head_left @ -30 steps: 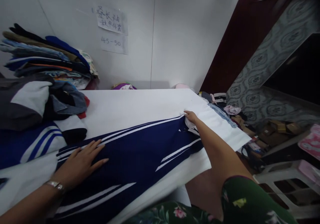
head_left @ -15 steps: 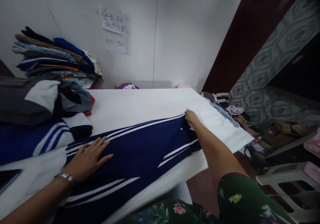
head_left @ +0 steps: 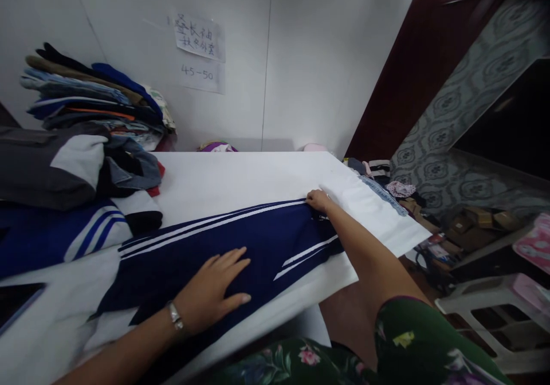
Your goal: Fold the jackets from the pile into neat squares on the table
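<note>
The fingers (head_left: 311, 196) of the right hand (head_left: 319, 201) pinch the far edge of a dark blue garment (head_left: 262, 233), near its right end, while the left hand (head_left: 206, 294), its fingers spread, seems to rest upon the middle, and this garment lies on the white counter (head_left: 227, 176), beside heaped clothes (head_left: 43, 170).

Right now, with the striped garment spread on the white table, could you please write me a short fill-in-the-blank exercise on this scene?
1. The stripes on the navy garment are ____.
2. The hand gripping the garment's far edge is the person's ____ one.
3. A silver-coloured bracelet circles the person's ____ wrist.
4. The lower paper sheet on the wall reads ____.

Missing words: white; right; left; 45-50.
</note>
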The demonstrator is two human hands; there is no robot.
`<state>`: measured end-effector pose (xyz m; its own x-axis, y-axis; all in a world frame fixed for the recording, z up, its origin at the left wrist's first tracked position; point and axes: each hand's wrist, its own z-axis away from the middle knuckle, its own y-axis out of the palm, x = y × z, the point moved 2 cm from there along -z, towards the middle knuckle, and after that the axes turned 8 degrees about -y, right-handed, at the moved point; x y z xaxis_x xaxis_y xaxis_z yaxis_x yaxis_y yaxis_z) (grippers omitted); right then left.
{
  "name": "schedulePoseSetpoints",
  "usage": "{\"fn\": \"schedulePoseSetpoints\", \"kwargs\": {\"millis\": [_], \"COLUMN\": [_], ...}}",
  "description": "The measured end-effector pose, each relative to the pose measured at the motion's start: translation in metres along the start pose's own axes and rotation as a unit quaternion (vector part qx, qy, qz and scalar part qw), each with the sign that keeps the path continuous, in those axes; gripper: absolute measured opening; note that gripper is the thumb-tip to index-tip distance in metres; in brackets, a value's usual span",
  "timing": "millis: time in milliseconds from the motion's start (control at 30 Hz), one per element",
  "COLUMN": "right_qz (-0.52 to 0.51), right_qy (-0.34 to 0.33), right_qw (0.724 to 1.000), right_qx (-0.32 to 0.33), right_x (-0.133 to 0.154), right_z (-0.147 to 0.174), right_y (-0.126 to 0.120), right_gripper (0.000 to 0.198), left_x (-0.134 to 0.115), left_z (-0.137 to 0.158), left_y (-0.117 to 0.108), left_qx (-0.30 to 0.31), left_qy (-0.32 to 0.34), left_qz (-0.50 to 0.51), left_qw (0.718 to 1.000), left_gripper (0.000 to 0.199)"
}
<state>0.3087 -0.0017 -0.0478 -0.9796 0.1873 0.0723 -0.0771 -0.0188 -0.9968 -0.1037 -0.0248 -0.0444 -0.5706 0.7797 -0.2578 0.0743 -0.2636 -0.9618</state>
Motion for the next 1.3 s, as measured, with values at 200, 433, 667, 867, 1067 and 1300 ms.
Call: {"fn": "schedulePoseSetpoints", "kwargs": {"millis": [200,433,667,867,1067,1300], "right_qz": [0.0,0.017,0.01,-0.02,-0.053,-0.056], "right_qy": [0.002,0.01,0.023,0.015,0.031,0.083], "right_qw": [1.0,0.999,0.995,0.996,0.997,0.994], "right_qx": [-0.028,-0.048,-0.099,-0.087,-0.048,-0.048], "right_x": [-0.01,-0.017,-0.005,0.009,0.007,-0.005], "right_z": [0.012,0.017,0.019,0.023,0.024,0.034], "right_y": [0.001,0.01,0.019,0.032,0.043,0.042], "right_gripper": [0.028,0.021,0.03,0.043,0.051,0.061], "left_x": [-0.009,-0.01,0.012,0.063,0.07,0.069], "left_z": [-0.003,0.006,-0.006,-0.033,-0.033,-0.033], "left_y": [0.011,0.016,-0.011,-0.006,0.011,0.011], "left_qx": [0.018,0.033,-0.019,-0.092,-0.065,-0.071], "left_qy": [0.006,0.039,0.009,-0.133,-0.154,-0.15], "left_qz": [0.006,0.004,0.01,-0.093,-0.102,-0.113], "left_qw": [1.0,0.999,1.0,0.982,0.981,0.98], "left_gripper": [0.034,0.036,0.052,0.067,0.071,0.072]}}
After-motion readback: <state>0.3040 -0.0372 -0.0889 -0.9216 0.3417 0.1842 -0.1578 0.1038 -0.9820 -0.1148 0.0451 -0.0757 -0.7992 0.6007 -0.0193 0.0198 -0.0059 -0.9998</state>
